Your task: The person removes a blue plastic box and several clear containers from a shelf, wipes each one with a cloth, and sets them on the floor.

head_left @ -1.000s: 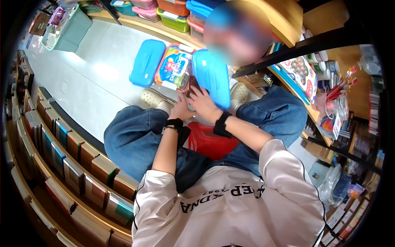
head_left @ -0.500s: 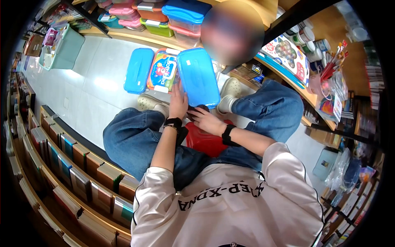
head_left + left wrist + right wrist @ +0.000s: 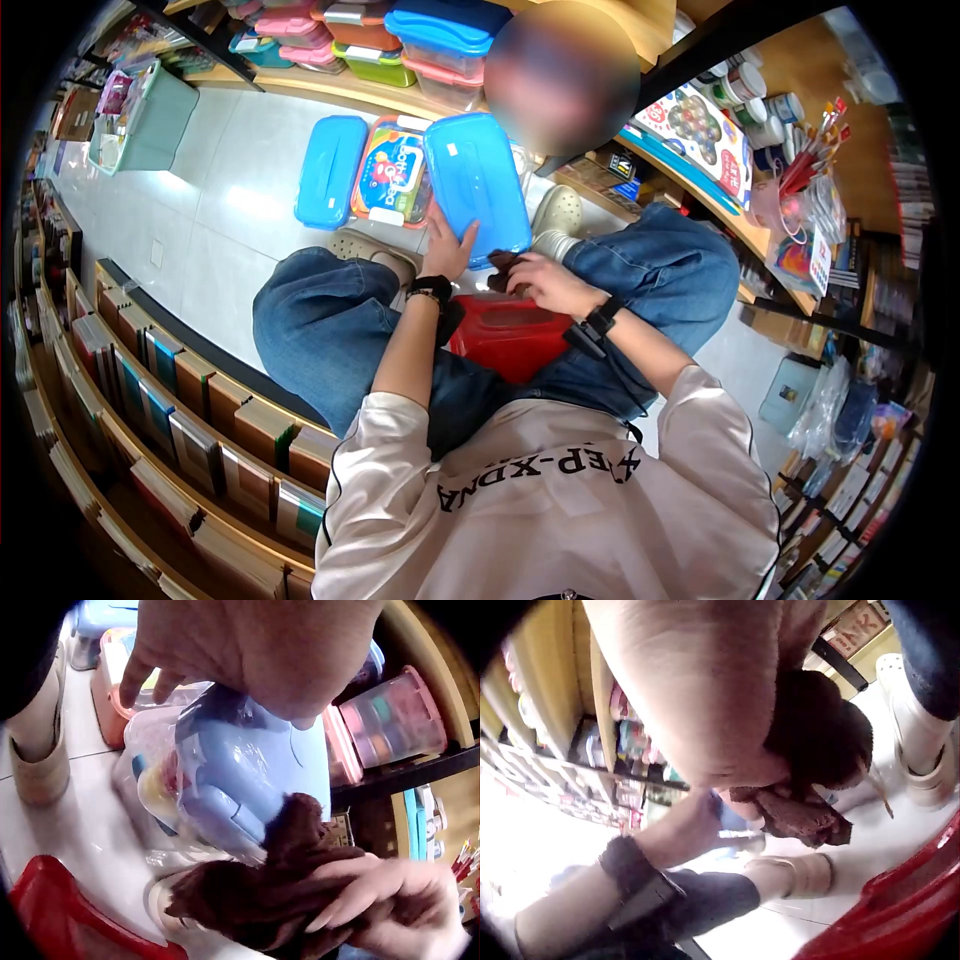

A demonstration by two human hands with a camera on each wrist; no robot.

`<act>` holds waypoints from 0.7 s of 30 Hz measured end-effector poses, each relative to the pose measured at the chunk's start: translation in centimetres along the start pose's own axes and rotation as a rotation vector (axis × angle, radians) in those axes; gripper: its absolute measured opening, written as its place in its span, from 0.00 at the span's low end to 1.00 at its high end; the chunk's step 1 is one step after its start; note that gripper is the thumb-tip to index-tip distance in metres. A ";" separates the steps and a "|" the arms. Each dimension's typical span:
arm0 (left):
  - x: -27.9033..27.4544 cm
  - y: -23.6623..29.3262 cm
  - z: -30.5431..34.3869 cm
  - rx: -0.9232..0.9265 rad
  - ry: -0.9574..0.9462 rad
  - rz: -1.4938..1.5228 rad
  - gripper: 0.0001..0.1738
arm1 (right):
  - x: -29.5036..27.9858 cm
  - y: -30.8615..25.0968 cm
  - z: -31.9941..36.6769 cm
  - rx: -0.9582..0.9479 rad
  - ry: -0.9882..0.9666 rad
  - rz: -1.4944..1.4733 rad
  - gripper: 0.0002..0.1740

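Note:
My right hand (image 3: 557, 287) grips a crumpled dark brown cloth (image 3: 300, 881) just off the near corner of a blue-lidded clear plastic box (image 3: 475, 175). Folds of the cloth hang out past the fingers. My left hand (image 3: 446, 250) lies on the near left part of that box with its fingers spread; in the left wrist view it spans the blue lid, fingertips toward the neighbouring box. That neighbour, a box with a colourful printed label (image 3: 392, 175), stands in the middle of the row. Another blue-lidded box (image 3: 331, 172) is at its left.
A red plastic stool (image 3: 510, 338) is between my legs. Stacked coloured boxes (image 3: 375, 65) fill a low shelf ahead. A pale green bin (image 3: 150, 120) stands far left, bookshelves (image 3: 190, 410) near left. Paint jars and brushes (image 3: 810, 150) sit on the right shelf. Someone's blurred head (image 3: 562, 78) is close ahead.
My right hand has drawn back toward me and to the right with the cloth. My left hand has come away from the cloth onto the blue-lidded box. The head view has shifted slightly.

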State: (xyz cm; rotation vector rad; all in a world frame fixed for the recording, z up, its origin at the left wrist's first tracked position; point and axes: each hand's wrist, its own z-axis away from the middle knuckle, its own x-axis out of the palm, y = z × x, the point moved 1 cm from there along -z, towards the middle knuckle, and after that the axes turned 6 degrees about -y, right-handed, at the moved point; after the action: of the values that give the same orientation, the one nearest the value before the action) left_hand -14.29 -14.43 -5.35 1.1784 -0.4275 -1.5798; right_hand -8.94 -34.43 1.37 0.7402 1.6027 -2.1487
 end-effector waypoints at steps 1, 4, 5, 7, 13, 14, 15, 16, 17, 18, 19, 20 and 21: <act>-0.1 0.2 0.1 -0.002 0.001 0.002 0.53 | -1.2 -0.6 -0.1 -0.012 0.117 -0.035 0.17; -0.3 0.3 0.5 0.004 -0.003 0.032 0.53 | -4.2 -0.1 -0.6 0.101 0.424 -0.336 0.18; -0.4 0.4 0.6 0.049 -0.015 0.048 0.54 | -5.2 0.3 -1.0 0.226 0.503 -0.478 0.18; -0.4 0.1 0.5 0.095 -0.029 0.063 0.54 | -7.3 0.6 -2.5 0.301 0.717 -0.396 0.19; -0.2 -0.5 0.3 0.129 -0.024 0.078 0.56 | -6.5 2.4 -7.9 0.156 0.626 -0.012 0.19; -0.2 -0.5 0.2 0.114 -0.029 0.033 0.57 | -4.9 4.4 -8.5 0.076 0.526 0.219 0.21; -0.2 -0.6 0.3 0.098 -0.034 -0.012 0.57 | -4.1 3.7 -8.5 0.158 0.530 0.299 0.22; 0.0 -0.7 0.4 0.095 -0.036 -0.009 0.57 | -3.1 3.0 -8.1 0.242 0.532 0.378 0.23; 0.1 -0.7 0.3 0.094 -0.033 -0.008 0.58 | -2.7 2.5 -7.8 0.244 0.529 0.379 0.23; 0.1 -0.6 0.3 0.095 -0.029 -0.007 0.58 | -2.5 2.3 -7.6 0.263 0.504 0.386 0.25; 0.1 -0.5 0.3 0.096 -0.031 -0.004 0.58 | -2.1 2.1 -7.2 0.284 0.479 0.392 0.26; 0.1 -0.5 0.4 0.123 -0.025 0.035 0.58 | -1.8 1.8 -6.7 0.288 0.478 0.394 0.26; 0.1 -0.4 0.4 0.153 -0.018 0.074 0.58 | -1.6 1.7 -6.1 0.292 0.450 0.397 0.26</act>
State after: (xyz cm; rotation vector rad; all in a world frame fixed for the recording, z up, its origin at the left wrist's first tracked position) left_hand -14.80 -14.49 -5.49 1.2501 -0.6059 -1.5158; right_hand -5.51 -29.09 -0.32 1.5805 1.1905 -2.0246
